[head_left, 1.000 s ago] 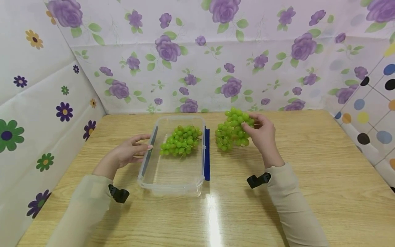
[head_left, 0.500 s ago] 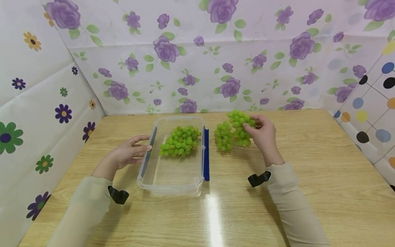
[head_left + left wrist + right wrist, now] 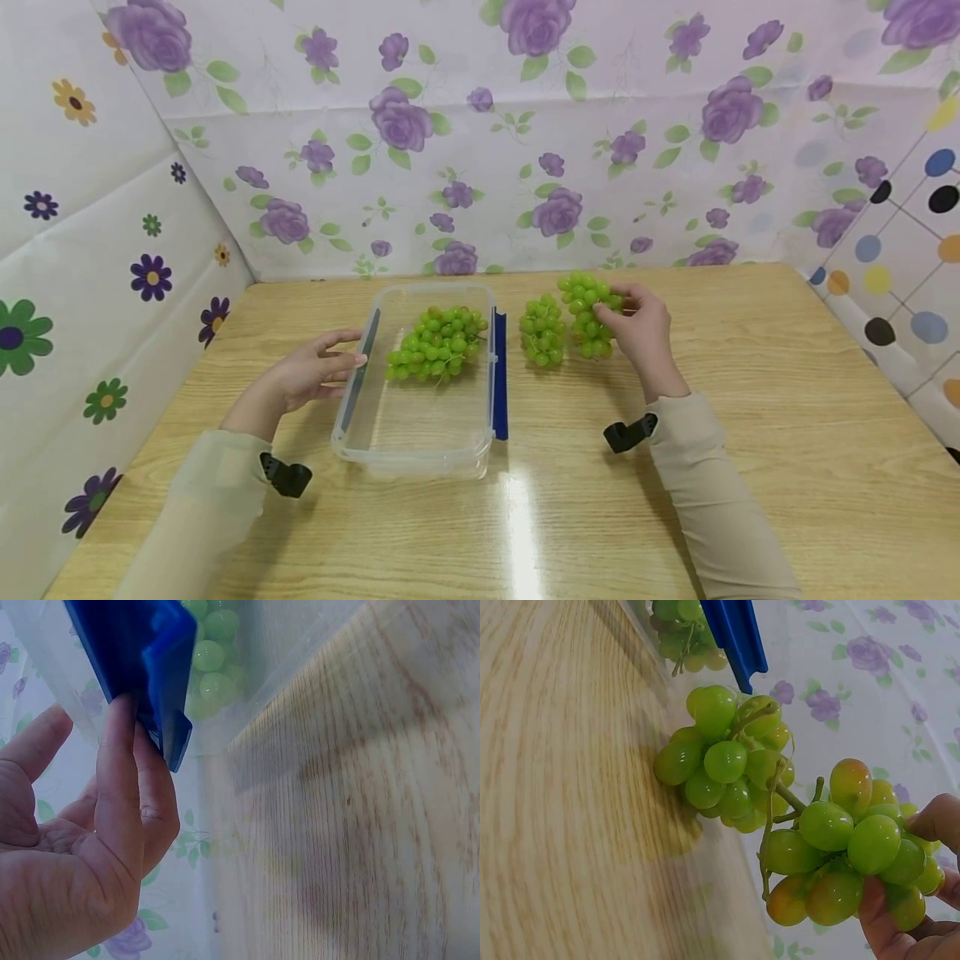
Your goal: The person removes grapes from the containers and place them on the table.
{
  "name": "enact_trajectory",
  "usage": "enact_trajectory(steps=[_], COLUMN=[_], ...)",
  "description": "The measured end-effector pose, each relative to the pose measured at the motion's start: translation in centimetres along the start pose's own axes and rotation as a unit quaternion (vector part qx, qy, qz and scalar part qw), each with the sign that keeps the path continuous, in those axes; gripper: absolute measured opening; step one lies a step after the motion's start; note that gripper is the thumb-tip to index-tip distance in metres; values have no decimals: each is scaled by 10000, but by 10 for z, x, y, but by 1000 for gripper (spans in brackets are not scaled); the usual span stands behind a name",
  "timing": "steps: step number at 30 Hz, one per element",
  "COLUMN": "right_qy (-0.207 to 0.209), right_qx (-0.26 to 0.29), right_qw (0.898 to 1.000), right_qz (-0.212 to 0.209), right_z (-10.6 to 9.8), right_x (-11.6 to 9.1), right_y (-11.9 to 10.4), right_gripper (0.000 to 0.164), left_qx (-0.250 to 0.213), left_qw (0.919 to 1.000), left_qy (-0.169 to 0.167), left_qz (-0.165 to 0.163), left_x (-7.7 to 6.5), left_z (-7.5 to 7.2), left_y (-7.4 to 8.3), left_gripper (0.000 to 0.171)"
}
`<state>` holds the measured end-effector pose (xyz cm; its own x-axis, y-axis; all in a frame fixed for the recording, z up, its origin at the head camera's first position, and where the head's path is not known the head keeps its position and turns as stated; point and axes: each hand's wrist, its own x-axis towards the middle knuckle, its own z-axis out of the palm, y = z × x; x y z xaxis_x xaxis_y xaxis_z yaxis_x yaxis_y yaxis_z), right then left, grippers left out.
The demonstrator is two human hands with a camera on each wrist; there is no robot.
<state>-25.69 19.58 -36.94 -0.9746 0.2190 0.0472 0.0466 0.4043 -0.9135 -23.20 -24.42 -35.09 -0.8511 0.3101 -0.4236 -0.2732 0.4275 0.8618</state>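
In the head view, my right hand [image 3: 637, 329] holds a small bunch of green grapes [image 3: 588, 312], pinched between thumb and fingers. Beside it a second bunch of grapes [image 3: 542, 329] lies on the table; stems come close between the two in the right wrist view, and I cannot tell whether they join. A larger bunch [image 3: 435, 342] lies inside the clear plastic container [image 3: 420, 460]. My left hand [image 3: 315, 371] stays at the container's left side, its fairly straight fingers touching the blue side flap [image 3: 146, 667] that hangs there.
Another blue flap [image 3: 501, 375] hangs on the container's right side, between it and the loose grapes. All stands on a wood-grain table [image 3: 577, 517]. A flower-patterned sheet [image 3: 480, 167] rises behind the table, with patterned sheets at left and right.
The held bunch has come down and slightly right, opening a gap from the bunch beside it. My left hand and the container keep their places.
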Motion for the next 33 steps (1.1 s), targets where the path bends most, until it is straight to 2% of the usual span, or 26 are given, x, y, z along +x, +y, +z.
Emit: enact_trajectory(steps=[20, 33], right_qy=[-198, -347], right_qx=[-244, -67], right_qw=[9989, 9987], right_qz=[361, 360], right_z=[6, 11], right_x=[8, 5], right_y=[23, 22], right_gripper=[45, 49], left_qx=[-73, -86], left_qw=[10000, 10000], left_qy=[3, 22], left_qz=[6, -9], left_x=[-1, 0], left_z=[1, 1], left_y=[1, 0], left_gripper=[76, 76])
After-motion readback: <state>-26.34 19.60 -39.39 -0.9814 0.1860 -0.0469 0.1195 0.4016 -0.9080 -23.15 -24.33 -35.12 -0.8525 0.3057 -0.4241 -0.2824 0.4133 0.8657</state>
